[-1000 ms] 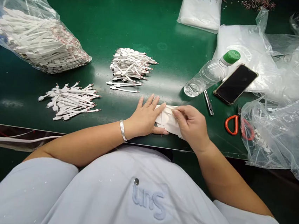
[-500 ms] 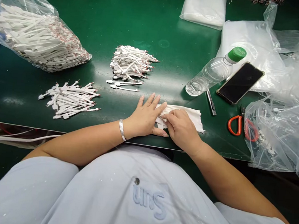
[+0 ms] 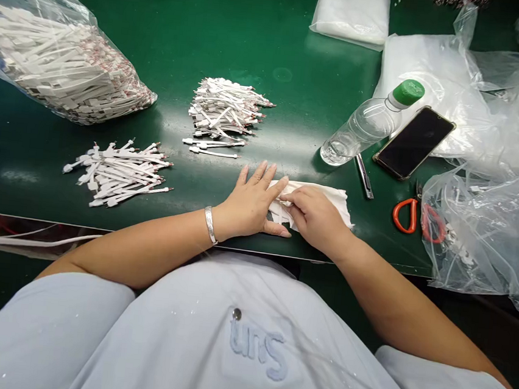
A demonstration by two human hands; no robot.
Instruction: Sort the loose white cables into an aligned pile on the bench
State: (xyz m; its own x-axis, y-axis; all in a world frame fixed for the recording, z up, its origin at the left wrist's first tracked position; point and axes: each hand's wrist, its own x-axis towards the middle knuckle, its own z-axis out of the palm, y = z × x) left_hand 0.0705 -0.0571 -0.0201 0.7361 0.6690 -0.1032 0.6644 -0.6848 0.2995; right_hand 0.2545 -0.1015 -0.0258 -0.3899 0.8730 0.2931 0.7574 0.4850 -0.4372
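Observation:
A folded white cloth lies on the green workbench, with creases and a tucked-in fold under my hands. My left hand rests flat on its left end, fingers spread and thumb lying on the bench. My right hand sits just to the right, its fingertips pinching the fold near the middle. What lies beneath both hands is hidden. A silver bangle circles my left wrist.
Loose piles of white cable pieces lie left of my hands, and a clear bag holds many more. To the right are a water bottle, a phone, orange-handled scissors and crumpled plastic bags.
The cloth has spread out to the right compared with a second ago, and its right end now reaches past my right hand. My right hand has shifted left. My left hand has stayed put.

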